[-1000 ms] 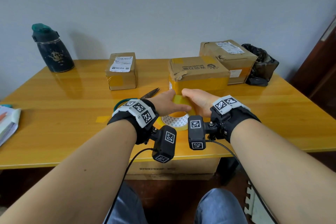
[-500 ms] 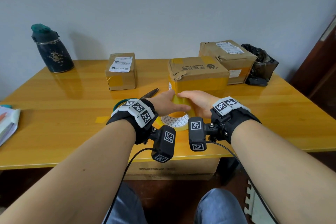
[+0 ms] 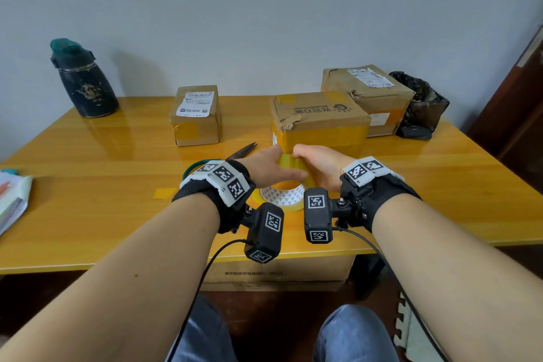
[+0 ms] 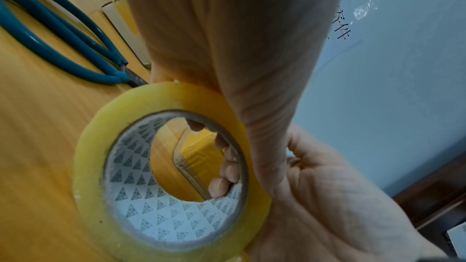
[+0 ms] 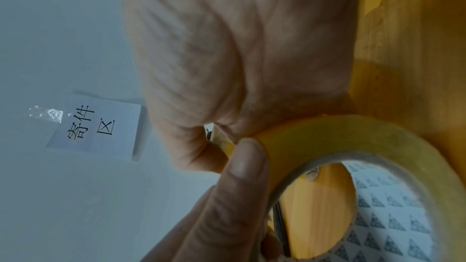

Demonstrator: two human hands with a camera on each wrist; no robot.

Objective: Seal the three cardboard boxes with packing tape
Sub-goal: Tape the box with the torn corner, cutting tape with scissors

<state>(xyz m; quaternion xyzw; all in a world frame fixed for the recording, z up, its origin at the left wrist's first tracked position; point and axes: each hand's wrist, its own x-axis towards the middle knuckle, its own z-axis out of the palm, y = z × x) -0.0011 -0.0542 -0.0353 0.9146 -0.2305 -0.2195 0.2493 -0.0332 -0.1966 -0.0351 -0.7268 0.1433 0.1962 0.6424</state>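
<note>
1. The roll of packing tape point(image 3: 282, 195) stood on edge at the 6 o'clock side of the wooden table point(image 3: 88, 185), held between both hands.
2. The right hand point(image 3: 318, 166) gripped the roll at its 3 o'clock side; its fingers point(image 4: 223, 184) curled through the patterned core.
3. The left hand point(image 3: 266, 169) lay across the top of the roll, its thumb point(image 5: 242, 166) pressed on the outer tape; whether it pinched a free end could not be told.
4. The middle cardboard box point(image 3: 320, 123) stood just beyond the hands at 12 o'clock.
5. The small cardboard box point(image 3: 196, 119) stood at 11 o'clock, the large cardboard box point(image 3: 370, 94) at 1 o'clock, touching or just behind the middle one.
6. Scissors point(image 3: 239, 153) lay at 10 o'clock of the roll, close beside the left hand.
7. A dark bottle point(image 3: 83, 81) stood at the far 10 o'clock corner.
</note>
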